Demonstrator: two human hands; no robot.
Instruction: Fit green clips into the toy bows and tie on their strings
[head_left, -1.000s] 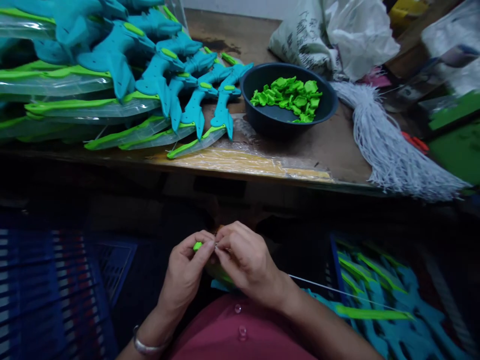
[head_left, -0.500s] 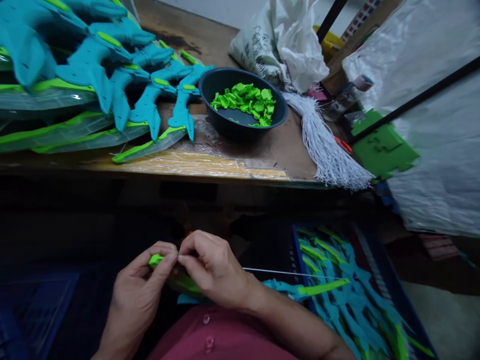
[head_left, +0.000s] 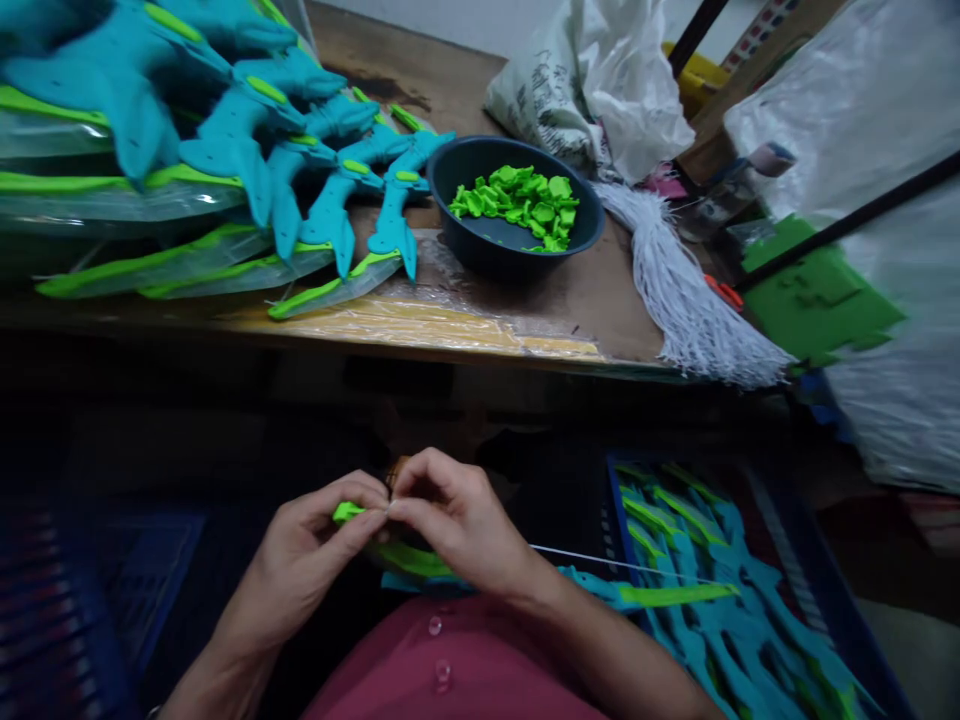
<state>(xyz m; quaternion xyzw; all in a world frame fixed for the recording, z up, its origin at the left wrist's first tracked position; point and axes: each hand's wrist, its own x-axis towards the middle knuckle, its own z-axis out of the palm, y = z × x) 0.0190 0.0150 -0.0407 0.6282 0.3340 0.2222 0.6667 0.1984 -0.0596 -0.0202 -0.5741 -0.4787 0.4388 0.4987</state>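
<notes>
Low in the view, over my lap, my left hand [head_left: 311, 560] pinches a small green foam piece [head_left: 347, 512] between thumb and fingers. My right hand [head_left: 454, 520] meets it fingertip to fingertip, closed on a thin white string [head_left: 600, 563] that trails away to the right. Under both hands lies a teal and green foam toy [head_left: 420, 562], mostly hidden by them.
On the wooden bench [head_left: 600, 290] stand a dark bowl [head_left: 480, 245] of green foam pieces [head_left: 525, 200], a stack of bagged teal foam toys [head_left: 247, 150], a bundle of white strings [head_left: 690, 300] and a white sack [head_left: 600, 80]. A blue crate [head_left: 720, 600] of teal toys sits at the lower right.
The view has swung slightly back to the left. My hands stay together at the green piece, and the string hangs lower behind my right hand.
</notes>
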